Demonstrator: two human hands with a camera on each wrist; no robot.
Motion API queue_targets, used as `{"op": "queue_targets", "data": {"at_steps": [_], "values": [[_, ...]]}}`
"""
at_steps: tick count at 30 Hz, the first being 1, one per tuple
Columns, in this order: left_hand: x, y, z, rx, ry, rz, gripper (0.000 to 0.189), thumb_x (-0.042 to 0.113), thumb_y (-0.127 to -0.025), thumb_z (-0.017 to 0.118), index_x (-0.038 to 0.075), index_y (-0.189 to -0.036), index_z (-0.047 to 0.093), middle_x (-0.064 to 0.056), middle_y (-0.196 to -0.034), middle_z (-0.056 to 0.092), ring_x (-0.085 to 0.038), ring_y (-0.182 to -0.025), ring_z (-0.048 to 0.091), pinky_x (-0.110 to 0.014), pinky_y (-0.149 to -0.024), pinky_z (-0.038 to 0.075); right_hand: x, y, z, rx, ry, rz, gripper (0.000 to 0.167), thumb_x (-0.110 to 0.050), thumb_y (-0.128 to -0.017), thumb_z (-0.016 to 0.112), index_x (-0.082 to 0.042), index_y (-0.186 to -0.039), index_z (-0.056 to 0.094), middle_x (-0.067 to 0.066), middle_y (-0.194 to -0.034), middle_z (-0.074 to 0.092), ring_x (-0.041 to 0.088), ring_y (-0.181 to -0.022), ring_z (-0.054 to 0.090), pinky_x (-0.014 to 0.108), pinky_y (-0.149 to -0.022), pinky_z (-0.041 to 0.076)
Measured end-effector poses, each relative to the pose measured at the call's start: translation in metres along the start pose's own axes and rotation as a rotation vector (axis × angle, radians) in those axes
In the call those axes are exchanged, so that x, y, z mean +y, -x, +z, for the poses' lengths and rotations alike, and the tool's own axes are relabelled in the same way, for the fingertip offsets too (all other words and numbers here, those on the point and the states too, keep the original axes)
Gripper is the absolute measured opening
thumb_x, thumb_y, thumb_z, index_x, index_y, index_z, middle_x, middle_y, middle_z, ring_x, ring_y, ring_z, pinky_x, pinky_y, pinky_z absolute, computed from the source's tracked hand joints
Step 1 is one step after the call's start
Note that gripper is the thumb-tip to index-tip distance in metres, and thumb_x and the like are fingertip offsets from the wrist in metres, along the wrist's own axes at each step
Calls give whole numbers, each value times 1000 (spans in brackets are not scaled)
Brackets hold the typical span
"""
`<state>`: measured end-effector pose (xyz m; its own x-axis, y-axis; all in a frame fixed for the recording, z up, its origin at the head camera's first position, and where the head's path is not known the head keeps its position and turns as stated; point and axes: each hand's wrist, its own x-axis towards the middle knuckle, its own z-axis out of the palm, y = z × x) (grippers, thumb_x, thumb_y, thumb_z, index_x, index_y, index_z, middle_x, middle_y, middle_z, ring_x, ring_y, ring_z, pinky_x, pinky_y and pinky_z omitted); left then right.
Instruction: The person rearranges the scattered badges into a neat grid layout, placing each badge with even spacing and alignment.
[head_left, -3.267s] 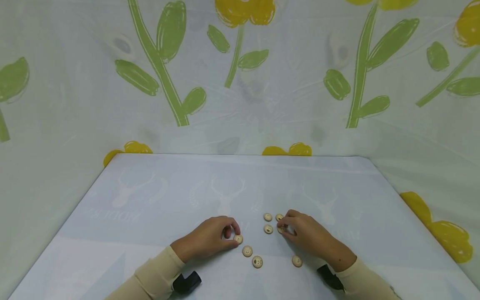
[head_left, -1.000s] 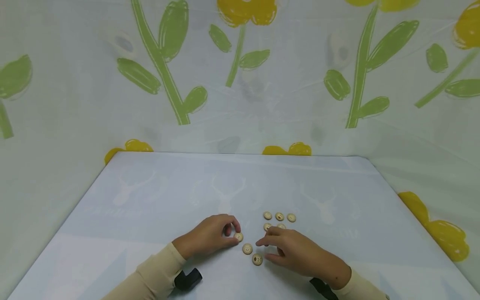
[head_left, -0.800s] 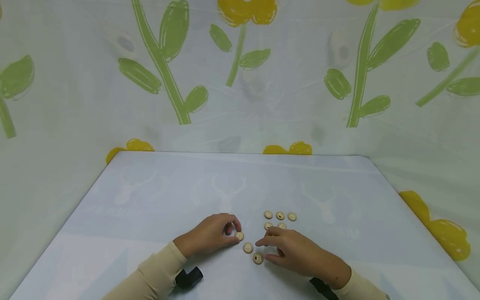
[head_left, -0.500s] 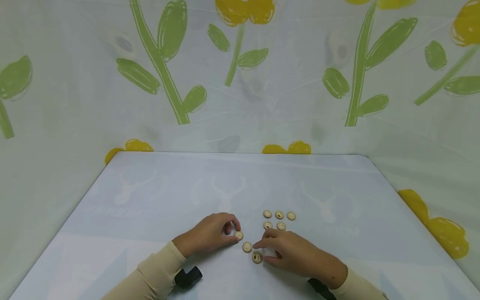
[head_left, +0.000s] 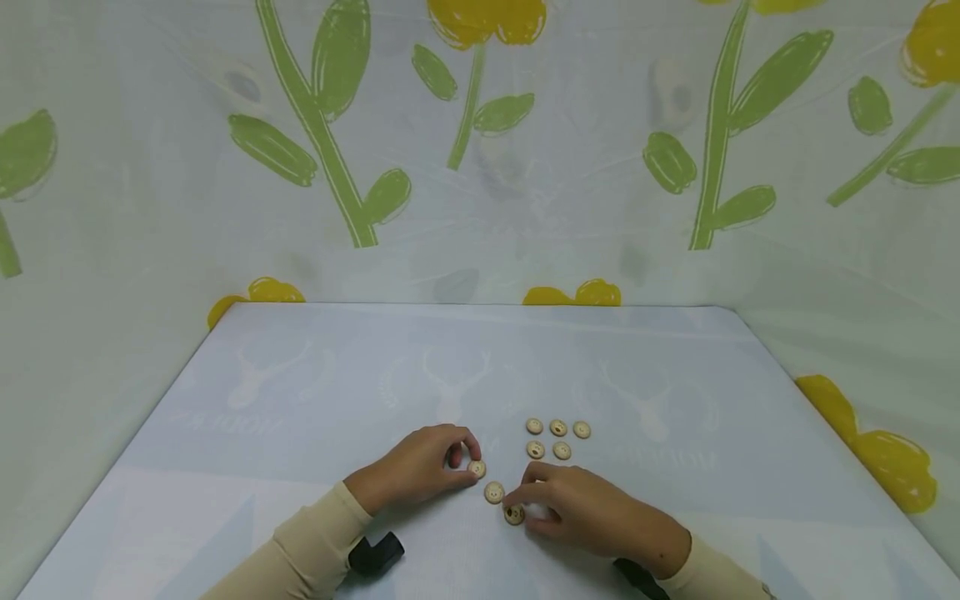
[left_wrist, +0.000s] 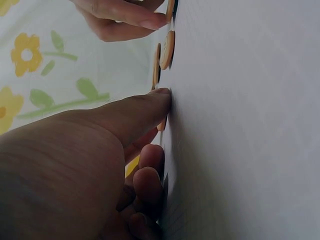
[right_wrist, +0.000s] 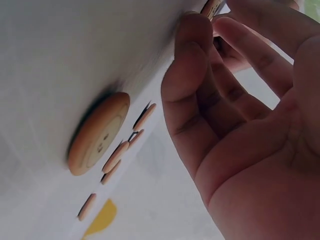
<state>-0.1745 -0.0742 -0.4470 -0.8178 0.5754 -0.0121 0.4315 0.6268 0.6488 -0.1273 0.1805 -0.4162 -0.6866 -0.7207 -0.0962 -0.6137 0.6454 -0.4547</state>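
Observation:
On the white-blue table, my left hand (head_left: 420, 465) holds a round tan wooden button (head_left: 477, 469) at its edge between thumb and index finger. In the left wrist view the thumb (left_wrist: 142, 112) covers much of that button. My right hand (head_left: 588, 510) has its thumb and index finger about a darker-marked button (head_left: 513, 515), which lies flat. Between the two hands is another button (head_left: 494, 492). Behind the right hand, several buttons (head_left: 558, 427) lie in two rows. A button (right_wrist: 100, 135) near the right palm shows large in the right wrist view; the right hand hides it from the head view.
The tabletop (head_left: 337, 367) carries faint deer-head prints. A pale curtain (head_left: 570, 183) with green leaves and yellow flowers hangs around its back and sides. A black wrist device (head_left: 377, 555) sits under the left sleeve.
My right hand has left the rows, where a second row button now lies free, and moved toward the front left onto the darker-marked button. The left hand stays at its button.

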Motion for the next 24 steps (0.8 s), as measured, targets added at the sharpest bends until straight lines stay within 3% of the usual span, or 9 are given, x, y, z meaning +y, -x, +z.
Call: {"op": "queue_targets", "data": {"at_steps": [11,24], "values": [[0,0,0,-3,-1,-7,16,28,-89,76,22,-99,66,9,-78,53,-3,-66,45,-22,-61,39,0,1,4,35,74,-48,35,-12,-90,71,-28,-120,72,-10,-100,59,-8,-61,42,10,-58,39],[-1,0,1,2,7,-2,17,30,-89,76,22,-100,65,9,-78,53,-2,-66,45,-22,-61,39,2,1,6,83,104,-95,21,-18,-89,75,-26,-109,75,-12,-97,59,-10,-67,46,7,-62,39]]}}
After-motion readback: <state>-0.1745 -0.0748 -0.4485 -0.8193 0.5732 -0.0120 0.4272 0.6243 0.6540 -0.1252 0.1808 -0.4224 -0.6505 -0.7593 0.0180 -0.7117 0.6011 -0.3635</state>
